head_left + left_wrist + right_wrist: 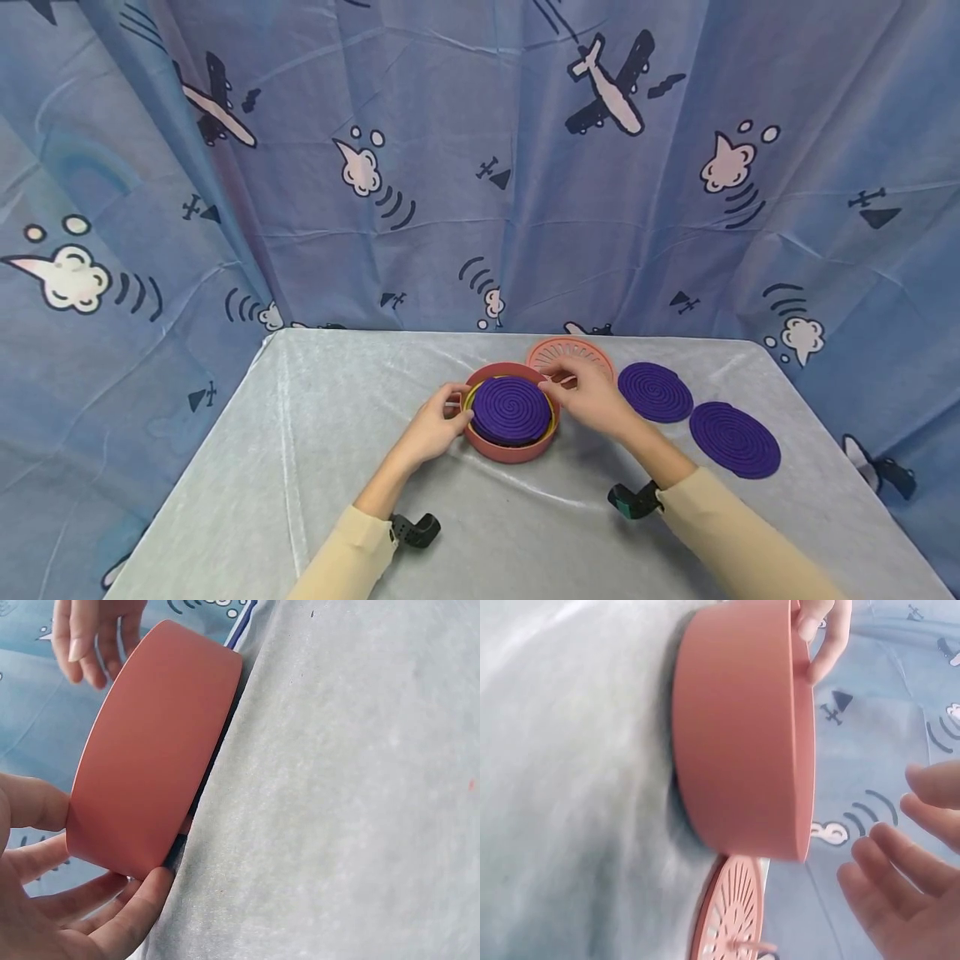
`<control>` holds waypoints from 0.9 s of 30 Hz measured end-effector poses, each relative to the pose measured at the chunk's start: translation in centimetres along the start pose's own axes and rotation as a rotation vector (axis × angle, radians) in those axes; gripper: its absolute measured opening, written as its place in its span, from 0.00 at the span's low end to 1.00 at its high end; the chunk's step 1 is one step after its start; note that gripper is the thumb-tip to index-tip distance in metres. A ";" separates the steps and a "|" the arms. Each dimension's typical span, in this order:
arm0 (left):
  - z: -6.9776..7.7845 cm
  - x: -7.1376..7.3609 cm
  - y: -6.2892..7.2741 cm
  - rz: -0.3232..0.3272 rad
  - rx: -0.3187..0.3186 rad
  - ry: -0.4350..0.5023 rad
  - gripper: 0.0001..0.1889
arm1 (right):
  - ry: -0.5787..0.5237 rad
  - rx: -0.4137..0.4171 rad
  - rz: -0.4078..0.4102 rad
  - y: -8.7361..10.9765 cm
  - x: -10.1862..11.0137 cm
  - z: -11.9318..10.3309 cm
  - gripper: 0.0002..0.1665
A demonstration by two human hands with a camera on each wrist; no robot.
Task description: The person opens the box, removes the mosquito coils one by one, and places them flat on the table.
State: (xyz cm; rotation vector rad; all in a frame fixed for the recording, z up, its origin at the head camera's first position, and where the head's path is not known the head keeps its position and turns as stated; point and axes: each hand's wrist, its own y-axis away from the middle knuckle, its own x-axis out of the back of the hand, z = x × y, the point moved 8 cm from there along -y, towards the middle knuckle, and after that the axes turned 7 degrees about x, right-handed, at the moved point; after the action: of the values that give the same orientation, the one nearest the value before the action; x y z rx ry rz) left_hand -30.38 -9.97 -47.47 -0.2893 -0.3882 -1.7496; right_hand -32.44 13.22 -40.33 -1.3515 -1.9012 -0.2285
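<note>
A round coral container [512,454] sits on the table, with a purple spiral mosquito coil [512,408] lying inside it. A yellow edge [556,417] shows around the coil. At the container's left side my left hand [433,427] grips the wall, thumb near the rim and fingers spread down the outside, as the left wrist view shows. My right hand [592,400] hovers by the right rim, its fingers [892,862] loosely bent and apart from the wall in the right wrist view. Nothing shows between them.
Behind the right hand lies a slotted coral lid [555,346], partly hidden by that hand. Two more purple coils [655,392] [735,440] rest flat to the right on the white-covered table [360,400]. A blue patterned curtain [420,167] hangs behind.
</note>
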 end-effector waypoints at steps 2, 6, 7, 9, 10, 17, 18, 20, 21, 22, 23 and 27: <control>0.0 0.0 0.0 -0.001 0.000 0.003 0.21 | 0.014 -0.013 -0.006 -0.3 -0.4 -0.3 0.18; -0.1 -0.1 -0.1 -0.002 -0.006 0.004 0.21 | 0.054 -0.013 -0.023 -1.1 -1.2 -0.8 0.19; -0.1 -0.1 -0.1 -0.001 -0.004 0.004 0.21 | 0.067 -0.007 -0.028 -1.3 -1.5 -1.0 0.19; -0.2 -0.1 -0.2 0.000 -0.001 0.005 0.21 | 0.079 -0.003 -0.044 -1.7 -2.1 -1.2 0.18; -0.2 -0.1 -0.2 0.000 0.002 0.004 0.21 | 0.080 -0.005 -0.055 -1.9 -2.4 -1.2 0.19; -0.3 -0.1 -0.3 0.004 -0.005 -0.012 0.21 | 0.108 -0.043 -0.109 -3.0 -4.5 -1.1 0.21; -0.3 -0.1 -0.3 0.005 -0.002 -0.009 0.21 | 0.113 -0.049 -0.114 -3.2 -4.8 -1.0 0.21; -0.3 -0.1 -0.3 0.005 -0.005 -0.003 0.21 | 0.131 -0.058 -0.124 -3.4 -5.3 -0.9 0.21; -0.3 -0.2 -0.3 0.006 -0.007 0.001 0.21 | 0.137 -0.063 -0.128 -3.6 -5.5 -0.7 0.21; -0.4 -0.2 -0.3 0.005 -0.007 0.004 0.21 | 0.132 -0.073 -0.133 -3.7 -5.8 -0.6 0.21; -0.3 -0.2 -0.3 0.005 -0.008 0.008 0.21 | 0.131 -0.077 -0.138 -3.8 -6.1 -0.4 0.21; -0.4 -0.2 -0.4 0.000 -0.003 0.015 0.21 | 0.136 -0.075 -0.144 -4.3 -6.9 0.0 0.20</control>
State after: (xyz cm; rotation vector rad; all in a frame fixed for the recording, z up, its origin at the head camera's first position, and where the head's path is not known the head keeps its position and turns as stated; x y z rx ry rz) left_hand -30.70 -9.89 -47.98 -0.2779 -0.3746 -1.7513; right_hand -35.25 6.44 -43.76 -1.2158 -1.8928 -0.4565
